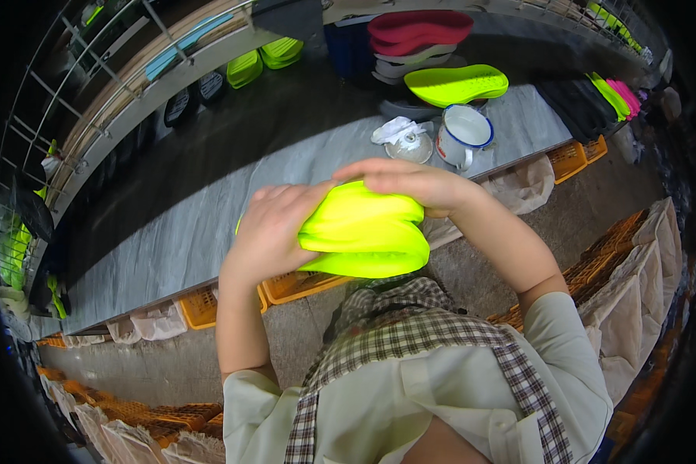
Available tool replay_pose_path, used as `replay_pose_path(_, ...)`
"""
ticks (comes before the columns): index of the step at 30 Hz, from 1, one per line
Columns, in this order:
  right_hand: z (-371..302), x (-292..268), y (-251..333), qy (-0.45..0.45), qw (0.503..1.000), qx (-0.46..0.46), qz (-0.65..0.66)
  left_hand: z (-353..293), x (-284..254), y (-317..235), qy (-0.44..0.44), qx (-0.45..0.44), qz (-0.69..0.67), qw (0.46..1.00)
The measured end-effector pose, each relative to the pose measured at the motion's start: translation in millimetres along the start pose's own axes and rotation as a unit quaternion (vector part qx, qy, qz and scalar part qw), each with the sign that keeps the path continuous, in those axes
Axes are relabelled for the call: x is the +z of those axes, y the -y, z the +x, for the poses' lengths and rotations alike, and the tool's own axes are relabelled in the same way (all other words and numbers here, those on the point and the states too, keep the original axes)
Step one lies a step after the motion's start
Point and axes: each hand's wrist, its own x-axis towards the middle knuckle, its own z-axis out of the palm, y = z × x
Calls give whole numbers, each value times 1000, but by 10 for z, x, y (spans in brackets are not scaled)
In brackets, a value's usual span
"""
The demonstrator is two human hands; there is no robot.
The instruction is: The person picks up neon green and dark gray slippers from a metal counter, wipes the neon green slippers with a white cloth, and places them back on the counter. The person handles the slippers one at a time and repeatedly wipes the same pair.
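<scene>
Neon yellow shoe soles [363,228], at least two pressed together in a stack, are held between both hands above the near edge of the worktable. My left hand [274,228] wraps the left end, its thumb across the front side. Over the top right of the stack lies my right hand [410,184], fingers bent and reaching toward the left hand. Both hands partly cover the soles, so their far side is hidden. Beyond the right hand stand a white enamel mug [465,130] with a blue rim and a small lid-like dish [410,147] with crumpled white paper.
A grey worktable [193,205] stretches across in front. More soles lie at its back: a yellow one [456,83], red ones [417,29], and black ones [576,108] at right. Orange crates [298,286] with pale liners stand below the table and behind me. Wire mesh [77,85] borders the left.
</scene>
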Motion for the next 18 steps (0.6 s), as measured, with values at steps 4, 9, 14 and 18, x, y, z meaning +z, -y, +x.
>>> replay_pose_path(4,-31,164,-163,12,1000,-6,28,-87,-4,95,-42,36,105,993)
replay_pose_path(9,-57,455,-477,-103,981,-156,51,-270,374,141,-351,-117,52,928)
replay_pose_path(14,57,672,-781,-119,962,-231,79,-356,794,76,-398,-236,-568,681)
replay_pose_path(18,132,747,-931,-119,953,-270,66,-422,824,91,-376,-245,-565,692)
